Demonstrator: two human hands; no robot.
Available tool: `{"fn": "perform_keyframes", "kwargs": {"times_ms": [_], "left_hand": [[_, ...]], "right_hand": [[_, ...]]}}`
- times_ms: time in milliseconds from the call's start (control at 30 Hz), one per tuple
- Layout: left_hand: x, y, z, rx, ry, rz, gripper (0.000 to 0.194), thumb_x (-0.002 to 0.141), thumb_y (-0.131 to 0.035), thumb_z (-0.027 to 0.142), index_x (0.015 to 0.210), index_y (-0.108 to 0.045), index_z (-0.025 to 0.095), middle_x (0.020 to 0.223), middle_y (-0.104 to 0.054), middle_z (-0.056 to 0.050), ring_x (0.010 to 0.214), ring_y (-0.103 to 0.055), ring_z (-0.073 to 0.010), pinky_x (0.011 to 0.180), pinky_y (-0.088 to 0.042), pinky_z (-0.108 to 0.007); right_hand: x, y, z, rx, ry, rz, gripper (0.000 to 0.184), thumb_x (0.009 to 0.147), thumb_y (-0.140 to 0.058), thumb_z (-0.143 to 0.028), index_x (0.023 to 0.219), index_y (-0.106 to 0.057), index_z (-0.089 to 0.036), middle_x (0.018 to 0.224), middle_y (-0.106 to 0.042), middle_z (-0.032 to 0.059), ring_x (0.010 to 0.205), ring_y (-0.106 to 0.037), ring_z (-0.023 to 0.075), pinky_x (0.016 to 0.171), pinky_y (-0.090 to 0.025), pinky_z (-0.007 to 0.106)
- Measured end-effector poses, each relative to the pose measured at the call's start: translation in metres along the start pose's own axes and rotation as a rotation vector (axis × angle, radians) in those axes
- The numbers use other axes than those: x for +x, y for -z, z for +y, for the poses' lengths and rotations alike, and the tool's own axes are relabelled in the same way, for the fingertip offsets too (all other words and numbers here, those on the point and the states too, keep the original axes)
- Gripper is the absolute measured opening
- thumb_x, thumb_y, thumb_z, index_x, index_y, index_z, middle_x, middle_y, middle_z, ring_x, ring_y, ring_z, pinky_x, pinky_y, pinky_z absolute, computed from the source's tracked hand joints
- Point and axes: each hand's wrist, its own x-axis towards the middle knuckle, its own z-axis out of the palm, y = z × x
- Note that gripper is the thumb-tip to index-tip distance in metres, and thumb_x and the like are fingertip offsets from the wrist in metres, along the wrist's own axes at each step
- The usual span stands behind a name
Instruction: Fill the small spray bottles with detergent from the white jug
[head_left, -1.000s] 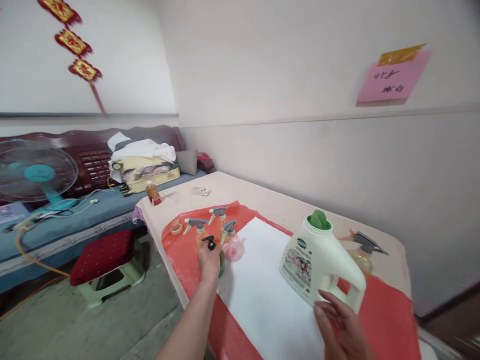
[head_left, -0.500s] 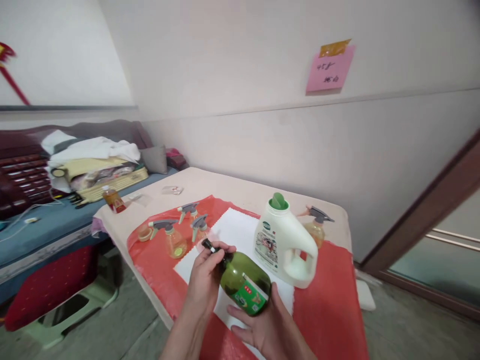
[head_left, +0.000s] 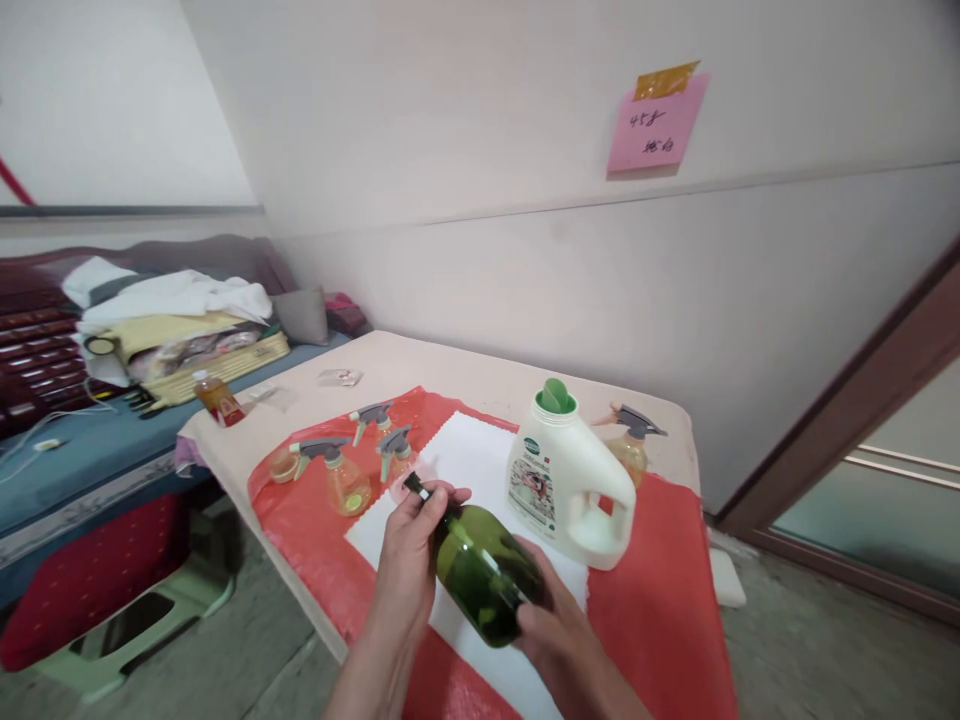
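A green see-through pump bottle (head_left: 484, 570) is held tilted over the table, its dark pump top pointing up and left. My left hand (head_left: 416, 535) is closed around the neck just below the pump. At the bottle's base, my right hand (head_left: 551, 610) grips the lower right side, thumb on the near face. Behind it stands a pale detergent jug (head_left: 562, 480) with a green spout at its mouth. White paper (head_left: 465, 460) with scalloped edges lies under the jug and below the bottle.
Several small spray bottles (head_left: 346, 485) stand on the red sheet (head_left: 652, 600) to the left; another spray bottle (head_left: 634, 450) is behind the jug. An amber bottle (head_left: 217, 400) sits at the table's left edge. A red-topped stool (head_left: 97, 570) stands on the floor.
The green bottle has been turned so its label no longer faces me. My right hand, with fingers spread before, now wraps the base. The view has shifted slightly.
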Motion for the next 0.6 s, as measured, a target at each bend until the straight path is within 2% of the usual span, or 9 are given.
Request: {"fn": "perform_keyframes", "kwargs": {"times_ms": [67,133,167,200,267,333,400,500,600], "left_hand": [[0.002,-0.001,-0.002,-0.025,0.031,0.035,0.03,0.073,-0.079,0.039,0.089,-0.066,0.016,0.086,-0.074,-0.008,0.079,-0.065,-0.0176,0.075,-0.049,-0.03],[0.004,-0.002,-0.003,-0.042,0.035,0.045,0.032,0.072,-0.079,0.041,0.088,-0.065,0.017,0.085,-0.074,-0.007,0.076,-0.065,-0.0169,0.073,-0.049,-0.03],[0.004,-0.003,-0.002,-0.039,0.026,0.043,0.033,0.072,-0.079,0.041,0.088,-0.065,0.017,0.085,-0.073,-0.007,0.076,-0.065,-0.0167,0.072,-0.049,-0.029],[0.004,-0.004,-0.002,-0.033,0.014,0.036,0.033,0.071,-0.08,0.042,0.088,-0.065,0.017,0.084,-0.073,-0.006,0.075,-0.065,-0.0168,0.071,-0.049,-0.029],[0.003,-0.006,-0.002,-0.018,-0.001,0.006,0.034,0.069,-0.081,0.042,0.088,-0.066,0.017,0.083,-0.073,-0.006,0.076,-0.065,-0.0179,0.07,-0.049,-0.03],[0.002,-0.007,-0.002,-0.007,0.009,-0.03,0.034,0.069,-0.081,0.041,0.088,-0.066,0.018,0.083,-0.073,-0.007,0.077,-0.066,-0.0192,0.069,-0.049,-0.03],[0.001,-0.006,-0.003,0.005,0.012,-0.04,0.032,0.071,-0.079,0.041,0.089,-0.066,0.018,0.085,-0.073,-0.008,0.078,-0.065,-0.0192,0.069,-0.049,-0.03],[0.003,-0.003,-0.004,0.036,-0.019,0.002,0.032,0.073,-0.078,0.042,0.089,-0.068,0.016,0.087,-0.073,-0.009,0.08,-0.066,-0.018,0.071,-0.048,-0.028],[0.009,0.001,-0.003,0.033,-0.117,0.063,0.03,0.073,-0.079,0.04,0.087,-0.069,0.015,0.087,-0.072,-0.007,0.085,-0.066,-0.017,0.077,-0.048,-0.028]], "right_hand": [[-0.001,0.001,0.004,-0.344,0.239,0.144,0.078,0.054,-0.085,-0.035,0.126,-0.054,-0.03,0.136,-0.054,0.0084,0.129,-0.047,0.0329,0.103,-0.042,0.048],[-0.003,-0.001,0.005,-0.52,0.341,0.194,0.082,0.052,-0.087,-0.029,0.127,-0.054,-0.032,0.145,-0.047,0.0078,0.139,-0.035,0.033,0.115,-0.029,0.049],[-0.003,-0.002,0.005,-0.481,0.317,0.185,0.084,0.055,-0.086,-0.032,0.131,-0.051,-0.033,0.15,-0.042,0.0075,0.141,-0.033,0.0327,0.115,-0.028,0.049],[-0.003,-0.004,0.003,-0.363,0.245,0.178,0.085,0.058,-0.085,-0.041,0.135,-0.047,-0.035,0.153,-0.039,0.0075,0.14,-0.036,0.0328,0.112,-0.032,0.05],[-0.002,-0.008,-0.002,-0.003,0.01,0.163,0.08,0.07,-0.071,-0.062,0.138,-0.041,-0.036,0.153,-0.04,0.0093,0.132,-0.046,0.0325,0.101,-0.043,0.051],[-0.001,-0.011,-0.008,0.29,-0.216,0.114,0.07,0.079,-0.052,-0.072,0.135,-0.047,-0.03,0.145,-0.051,0.0131,0.121,-0.056,0.0312,0.091,-0.048,0.049],[0.0,-0.012,-0.013,0.38,-0.341,0.01,0.066,0.081,-0.051,-0.07,0.128,-0.055,-0.023,0.132,-0.061,0.0156,0.11,-0.062,0.0294,0.086,-0.049,0.045],[-0.001,-0.01,-0.015,0.266,-0.269,-0.045,0.065,0.071,-0.068,-0.056,0.125,-0.055,-0.025,0.128,-0.063,0.0122,0.107,-0.063,0.0296,0.084,-0.049,0.045],[0.003,-0.002,-0.011,-0.059,-0.086,-0.016,0.08,0.052,-0.08,-0.042,0.126,-0.053,-0.026,0.126,-0.062,0.0079,0.114,-0.058,0.0319,0.093,-0.046,0.046]]}}
